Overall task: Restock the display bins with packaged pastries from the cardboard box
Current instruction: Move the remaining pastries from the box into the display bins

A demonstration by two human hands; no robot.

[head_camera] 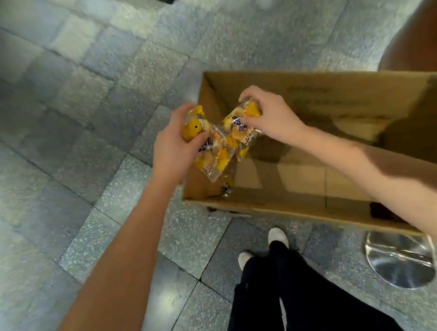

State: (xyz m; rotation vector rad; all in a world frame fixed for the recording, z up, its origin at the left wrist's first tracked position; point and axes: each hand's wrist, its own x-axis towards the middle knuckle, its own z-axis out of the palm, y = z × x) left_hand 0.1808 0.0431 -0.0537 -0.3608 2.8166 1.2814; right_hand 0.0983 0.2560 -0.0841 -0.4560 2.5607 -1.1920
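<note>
Both hands are loaded here: the left hand [176,140] has its fingers curled round a bunch of yellow packaged pastries [211,156], and the right hand [269,118] is clamped over the top of a second bunch [237,130], with the two bunches touching in the gap between the grips. It all hangs over the left end of the cardboard box [358,201], which sits straight below the grips and looks nearly emptied out (one stray packet [226,188] seems to lie in the corner under the left-hand bunch, hard to be sure). My take: the wrappers look like slippery film and the lower packets dangle loose beneath the fingers, so I'd squeeze the bodies rather than the crimped ends and keep both bunches tucked together while clearing the box wall. The display bins aren't in view, so I guess a turn is needed. Below the right forearm, mind the shiny metal disc base [398,260] on the tiled floor [65,131], near the white shoes [277,236].
</note>
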